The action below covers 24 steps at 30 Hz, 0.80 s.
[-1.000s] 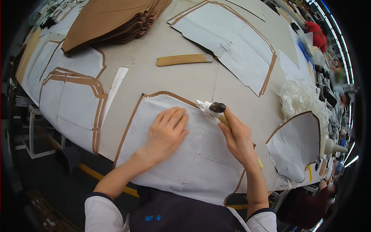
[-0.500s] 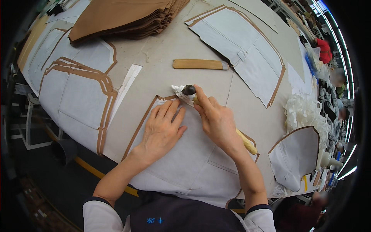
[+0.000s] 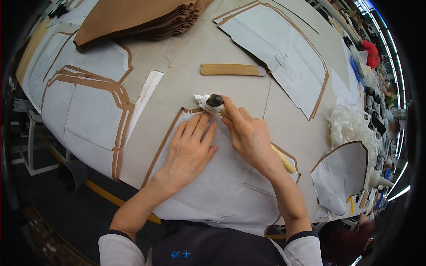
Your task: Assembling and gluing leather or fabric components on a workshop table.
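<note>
My right hand (image 3: 249,137) is closed round the yellow handle of a hammer (image 3: 215,100), whose dark round head has white wrapping about it. The head is at the far edge of a white panel with brown edging (image 3: 222,177), which lies in front of me. Fingers stretched out, my left hand (image 3: 190,148) rests flat on that panel, its fingertips close to the hammer head. The handle's yellow end shows beyond my right wrist. Whether the head touches the edging cannot be made out.
A stack of brown pieces (image 3: 137,20) lies at the far left, above more edged white panels (image 3: 93,111). Farther off are a tan strip-shaped tool (image 3: 230,69) and another panel (image 3: 284,53). At right are a smaller piece (image 3: 339,177) and tangled white strips (image 3: 348,124).
The hammer head sits slightly farther left along the panel's far edge. The whole view has shifted a little. Both hands keep nearly the same pose.
</note>
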Available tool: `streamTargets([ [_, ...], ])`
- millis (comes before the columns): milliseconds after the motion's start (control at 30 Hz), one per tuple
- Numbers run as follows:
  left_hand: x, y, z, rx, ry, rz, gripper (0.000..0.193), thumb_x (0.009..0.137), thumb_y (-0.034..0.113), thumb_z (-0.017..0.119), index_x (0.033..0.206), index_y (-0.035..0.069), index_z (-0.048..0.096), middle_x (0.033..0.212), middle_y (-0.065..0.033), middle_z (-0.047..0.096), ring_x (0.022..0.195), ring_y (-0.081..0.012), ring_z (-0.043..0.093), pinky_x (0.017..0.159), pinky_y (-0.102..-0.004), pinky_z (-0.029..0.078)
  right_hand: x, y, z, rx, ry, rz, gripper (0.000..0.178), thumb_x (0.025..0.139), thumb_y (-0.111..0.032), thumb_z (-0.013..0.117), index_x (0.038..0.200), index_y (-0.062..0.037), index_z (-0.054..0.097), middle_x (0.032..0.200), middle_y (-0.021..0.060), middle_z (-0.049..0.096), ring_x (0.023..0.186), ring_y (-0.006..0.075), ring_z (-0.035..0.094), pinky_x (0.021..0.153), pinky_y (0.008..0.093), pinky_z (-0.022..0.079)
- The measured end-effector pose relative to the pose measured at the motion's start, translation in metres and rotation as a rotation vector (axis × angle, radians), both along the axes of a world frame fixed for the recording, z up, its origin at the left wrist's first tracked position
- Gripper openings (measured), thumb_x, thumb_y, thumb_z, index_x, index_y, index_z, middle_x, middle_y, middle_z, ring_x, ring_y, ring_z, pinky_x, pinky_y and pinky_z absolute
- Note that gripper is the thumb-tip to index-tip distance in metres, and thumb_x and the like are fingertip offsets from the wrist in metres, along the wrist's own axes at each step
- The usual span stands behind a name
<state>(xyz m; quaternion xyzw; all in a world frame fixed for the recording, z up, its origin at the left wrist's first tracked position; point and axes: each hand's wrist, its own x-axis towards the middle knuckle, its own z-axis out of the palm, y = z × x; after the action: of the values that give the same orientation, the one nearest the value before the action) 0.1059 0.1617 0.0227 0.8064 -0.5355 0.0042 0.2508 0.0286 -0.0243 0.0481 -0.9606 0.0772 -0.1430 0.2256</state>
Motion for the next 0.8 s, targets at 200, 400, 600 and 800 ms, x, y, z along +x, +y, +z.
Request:
streamTargets([
  [200,-0.002,0.001,-0.001,-0.005,-0.002,0.005,0.059,0.082,0.019,0.085,0.133,-0.001,0.064,0.147,-0.0197,0.056,0.138,-0.0362,0.051,0.110,-0.0470,0.045,0.006,0.008,-0.003,-0.024,-0.009,0.011,0.053,0.101,-0.014,0.066,0.152,-0.0088,0.051,0.081,0.0127,0.063,0.057,0.0325,0.063,0.051,0.0433,0.049],
  [400,0.000,0.004,0.002,-0.017,0.014,0.005,0.058,0.081,0.018,0.085,0.133,0.000,0.065,0.146,-0.0199,0.056,0.138,-0.0364,0.053,0.110,-0.0466,0.046,0.013,0.008,0.004,-0.021,-0.026,0.047,0.053,0.101,-0.014,0.066,0.151,-0.0090,0.052,0.080,0.0117,0.062,0.056,0.0316,0.062,0.050,0.0422,0.049],
  [600,-0.001,0.006,0.000,-0.014,0.032,0.015,0.059,0.081,0.018,0.085,0.133,-0.001,0.064,0.142,-0.0195,0.058,0.137,-0.0370,0.053,0.111,-0.0466,0.046,0.016,0.014,0.009,-0.042,0.056,0.071,0.054,0.099,-0.014,0.067,0.151,-0.0098,0.052,0.083,0.0129,0.065,0.058,0.0334,0.064,0.051,0.0436,0.050],
  [800,-0.005,0.011,0.000,-0.008,-0.010,0.000,0.060,0.081,0.017,0.085,0.134,-0.002,0.064,0.142,-0.0195,0.058,0.134,-0.0366,0.053,0.110,-0.0476,0.046,0.015,0.017,0.003,-0.039,0.063,0.095,0.055,0.099,-0.015,0.068,0.151,-0.0103,0.051,0.084,0.0138,0.066,0.060,0.0339,0.065,0.051,0.0440,0.051],
])
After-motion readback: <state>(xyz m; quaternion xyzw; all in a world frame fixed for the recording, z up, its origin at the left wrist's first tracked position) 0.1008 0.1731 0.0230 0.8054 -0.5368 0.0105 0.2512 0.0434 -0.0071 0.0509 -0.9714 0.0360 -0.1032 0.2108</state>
